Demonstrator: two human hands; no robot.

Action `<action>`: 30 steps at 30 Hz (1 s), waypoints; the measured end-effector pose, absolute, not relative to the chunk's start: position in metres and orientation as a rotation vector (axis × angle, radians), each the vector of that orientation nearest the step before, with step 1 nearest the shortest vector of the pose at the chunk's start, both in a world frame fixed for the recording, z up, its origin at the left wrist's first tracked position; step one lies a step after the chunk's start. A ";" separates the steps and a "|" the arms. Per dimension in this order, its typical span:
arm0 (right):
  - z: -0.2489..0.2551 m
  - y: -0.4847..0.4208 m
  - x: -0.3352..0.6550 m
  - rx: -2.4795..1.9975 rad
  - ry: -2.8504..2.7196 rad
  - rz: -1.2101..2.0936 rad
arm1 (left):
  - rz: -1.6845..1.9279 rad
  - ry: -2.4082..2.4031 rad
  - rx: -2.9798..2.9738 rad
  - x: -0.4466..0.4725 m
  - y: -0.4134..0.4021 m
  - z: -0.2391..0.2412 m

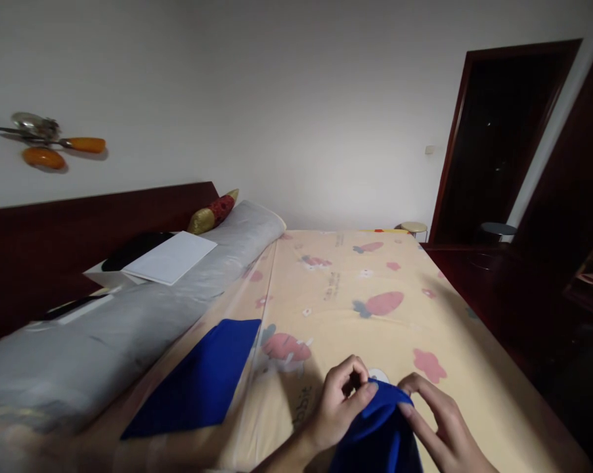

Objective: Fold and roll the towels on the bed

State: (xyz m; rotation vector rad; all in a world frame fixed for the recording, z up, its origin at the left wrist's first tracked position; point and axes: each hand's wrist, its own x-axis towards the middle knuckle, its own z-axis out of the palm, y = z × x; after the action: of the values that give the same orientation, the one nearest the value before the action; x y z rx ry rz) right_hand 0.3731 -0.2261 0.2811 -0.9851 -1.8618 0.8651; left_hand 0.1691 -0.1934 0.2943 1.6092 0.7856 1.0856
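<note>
A piece of blue cloth [382, 427] hangs between my two hands at the near edge of the view. My left hand [338, 407] pinches its top edge between thumb and curled fingers. On the other side, my right hand [437, 417] grips the right end of the same edge between thumb and fingers. The cloth's lower part drops out of the frame. To the left, a second blue cloth [202, 378] lies flat on the bed, apart from both hands.
The bed's yellow sheet [345, 328] has a carrot print. Along the headboard [94, 217] runs a grey bolster [168, 315] bearing a white flat box [173, 257] and a red-gold cushion [215, 211]. Stools [497, 230] stand by the dark doorway [503, 144].
</note>
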 end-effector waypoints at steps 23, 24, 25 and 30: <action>0.280 -0.202 0.502 -1.415 -2.070 0.975 | 0.609 1.282 1.994 0.039 -0.144 0.297; 0.276 -0.201 0.510 -1.431 -2.058 0.958 | 0.622 1.318 1.989 0.034 -0.142 0.294; 0.272 -0.200 0.517 -1.451 -2.042 0.932 | 0.624 1.349 1.977 0.029 -0.140 0.291; 0.248 -0.197 0.541 -1.523 -1.981 0.780 | 0.549 1.403 2.020 0.017 -0.143 0.282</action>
State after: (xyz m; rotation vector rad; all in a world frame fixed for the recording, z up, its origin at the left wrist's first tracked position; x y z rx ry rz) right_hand 0.5410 -0.1969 0.2476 -1.5235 -1.9806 0.7804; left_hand 0.0167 -0.1433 0.2817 2.0200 1.4030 0.5494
